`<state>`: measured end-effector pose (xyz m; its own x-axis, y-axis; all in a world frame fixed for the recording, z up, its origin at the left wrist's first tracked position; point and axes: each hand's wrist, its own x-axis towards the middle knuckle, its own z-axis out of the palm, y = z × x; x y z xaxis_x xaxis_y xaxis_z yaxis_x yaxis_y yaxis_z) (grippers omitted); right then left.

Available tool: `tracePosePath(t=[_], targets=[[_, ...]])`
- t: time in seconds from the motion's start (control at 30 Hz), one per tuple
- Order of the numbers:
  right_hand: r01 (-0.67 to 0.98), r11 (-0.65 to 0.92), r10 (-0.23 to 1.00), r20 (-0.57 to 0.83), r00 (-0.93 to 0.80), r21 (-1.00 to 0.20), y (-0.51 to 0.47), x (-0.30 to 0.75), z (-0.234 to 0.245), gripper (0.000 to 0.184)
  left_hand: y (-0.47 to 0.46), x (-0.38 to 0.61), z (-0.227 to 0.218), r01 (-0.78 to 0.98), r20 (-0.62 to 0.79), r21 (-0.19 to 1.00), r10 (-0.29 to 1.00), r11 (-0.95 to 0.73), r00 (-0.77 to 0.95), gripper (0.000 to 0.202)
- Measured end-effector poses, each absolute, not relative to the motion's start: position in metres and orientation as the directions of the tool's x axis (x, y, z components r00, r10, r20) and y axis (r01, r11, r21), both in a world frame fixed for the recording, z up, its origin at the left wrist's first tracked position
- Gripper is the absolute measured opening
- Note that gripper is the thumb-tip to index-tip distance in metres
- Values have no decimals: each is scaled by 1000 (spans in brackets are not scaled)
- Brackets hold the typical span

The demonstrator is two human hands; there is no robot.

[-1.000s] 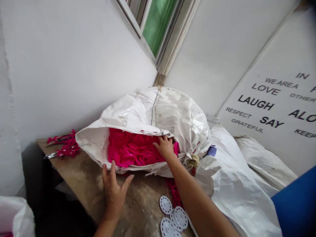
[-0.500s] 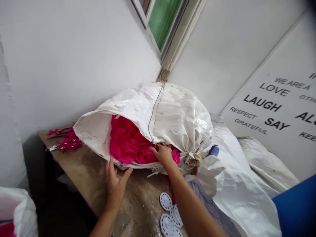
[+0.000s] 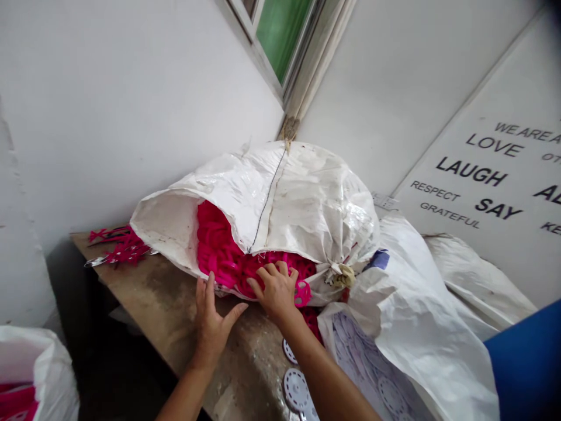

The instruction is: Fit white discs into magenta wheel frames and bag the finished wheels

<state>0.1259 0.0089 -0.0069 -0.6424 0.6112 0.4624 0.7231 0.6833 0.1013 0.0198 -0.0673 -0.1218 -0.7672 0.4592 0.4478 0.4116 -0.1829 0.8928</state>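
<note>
A big white woven sack [image 3: 298, 199] lies on its side on a worn wooden table [image 3: 149, 298], its mouth gaping toward me and full of bright pink plastic pieces [image 3: 214, 245]. My left hand [image 3: 213, 321] rests flat on the table at the sack's lower lip, fingers spread. My right hand [image 3: 276, 289] reaches into the sack's mouth with fingers curled over the pink pieces, drawing them toward the table edge. A knotted tie [image 3: 339, 275] closes another part of the sack to the right.
White round plastic discs [image 3: 298, 389] lie on the table near my right forearm, more inside a second white sack [image 3: 407, 327] at right. Loose pink strips [image 3: 118, 245] sit at the table's far left. Another bag [image 3: 30, 368] stands at lower left. A lettered board [image 3: 486, 175] leans at right.
My right hand has pulled back from deep in the sack's mouth to its lower lip, dragging pink pieces outward. The left hand slid slightly forward and right along the table.
</note>
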Motion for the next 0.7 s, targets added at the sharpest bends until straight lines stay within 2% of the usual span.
tracePosePath(t=[0.13,0.3,0.37,0.5,0.6,0.7], targets=[[654,740,517,489,-702,158,-8,141,-29,24,-69,20,-122,477,476,867,524,-145,-706,90],[683,713,468,620,-630,156,-18,171,-71,17,-71,20,-120,537,512,834,543,-128,-666,84],[706,699,493,636,-594,118,-21,185,-92,15,-72,21,-120,539,515,832,544,-131,-663,84],[808,589,651,584,-485,13,-27,210,-121,13,-73,21,-120,524,488,845,560,-109,-669,84],[836,548,732,505,-458,-37,-31,223,-122,21,-71,20,-123,543,499,833,568,-106,-654,82],[797,602,717,477,-508,-56,-34,233,-102,28,-69,19,-126,563,510,822,554,-89,-658,80]])
